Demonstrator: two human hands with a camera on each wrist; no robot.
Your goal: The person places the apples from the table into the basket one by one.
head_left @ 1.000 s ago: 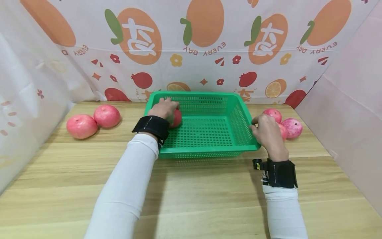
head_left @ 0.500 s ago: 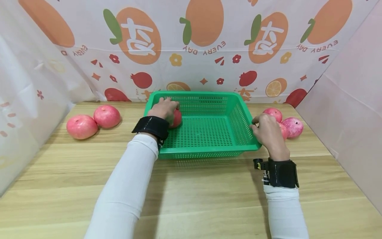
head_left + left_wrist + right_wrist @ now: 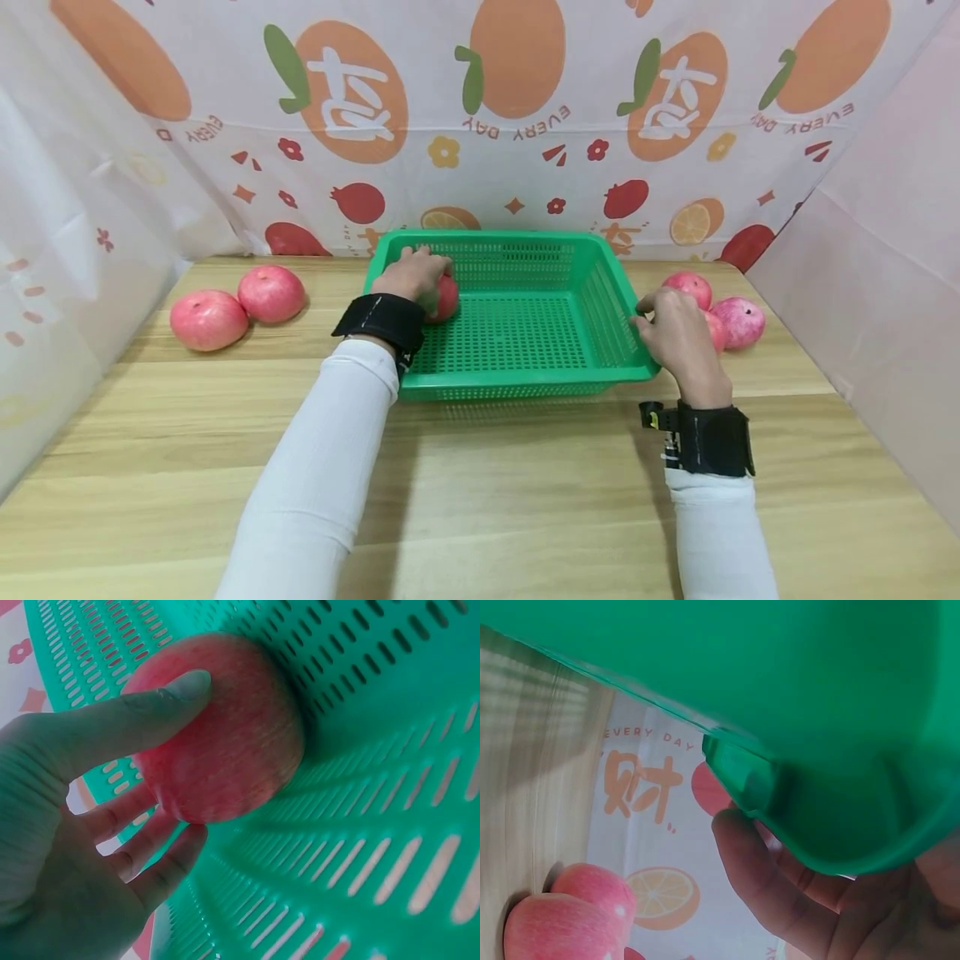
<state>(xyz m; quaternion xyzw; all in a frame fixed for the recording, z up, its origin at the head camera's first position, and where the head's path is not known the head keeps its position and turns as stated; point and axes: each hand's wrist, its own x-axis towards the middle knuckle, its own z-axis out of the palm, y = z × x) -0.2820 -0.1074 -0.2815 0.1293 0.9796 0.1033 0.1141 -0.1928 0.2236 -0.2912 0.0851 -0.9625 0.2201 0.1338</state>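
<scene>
A green plastic basket [image 3: 517, 379] with slotted walls stands on the table. Inside its left end, my left hand [image 3: 412, 275] holds a red apple [image 3: 444, 298]. The left wrist view shows the thumb laid across the apple [image 3: 232, 742] and the other fingers curled under its side, with the slotted wall and floor right around it. My right hand [image 3: 675, 333] grips the basket's right rim. Up close in the right wrist view, the thumb [image 3: 754, 877] presses against the green rim [image 3: 840, 866] while the other fingers are partly hidden behind it.
Two large pink round fruits [image 3: 208, 320] lie at the left of the wooden table [image 3: 510, 500]. Right of the basket, beside my right hand, are two reddish apples [image 3: 690, 287] and a mottled purple-pink fruit [image 3: 738, 322]. A fruit-print curtain [image 3: 480, 167] hangs close behind.
</scene>
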